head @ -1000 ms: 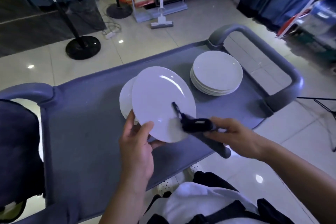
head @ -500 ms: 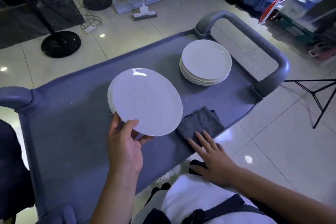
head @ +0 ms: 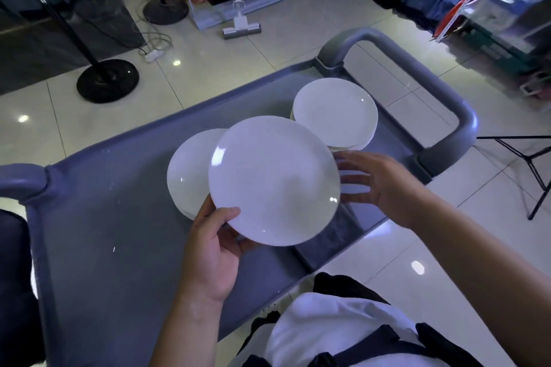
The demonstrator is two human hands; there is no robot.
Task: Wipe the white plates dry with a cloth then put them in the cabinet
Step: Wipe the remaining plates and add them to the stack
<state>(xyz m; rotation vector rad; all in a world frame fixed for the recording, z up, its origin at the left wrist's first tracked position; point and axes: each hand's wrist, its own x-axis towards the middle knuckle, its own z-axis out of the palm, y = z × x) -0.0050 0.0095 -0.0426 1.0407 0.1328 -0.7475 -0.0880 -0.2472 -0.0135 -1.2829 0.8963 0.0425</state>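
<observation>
My left hand (head: 213, 250) grips a white plate (head: 272, 180) by its near-left rim and holds it above the grey cart top (head: 113, 232). My right hand (head: 378, 185) hovers with fingers spread at the plate's right edge; contact is unclear. Under the held plate lies another white plate (head: 186, 176) on the cart. A stack of white plates (head: 335, 113) sits at the cart's far right. The dark grey cloth (head: 343, 225) lies on the cart, mostly hidden beneath the held plate.
The cart has a raised grey handle (head: 447, 107) on the right and another (head: 21, 182) on the left. On the tiled floor beyond stand a black round stand base (head: 107, 80), a mop (head: 241, 28) and shelving (head: 507, 9) at far right.
My right hand dropped the cloth on the cart, then rose to the right edge of the plate. My left hand lifted the plate up and to the right.
</observation>
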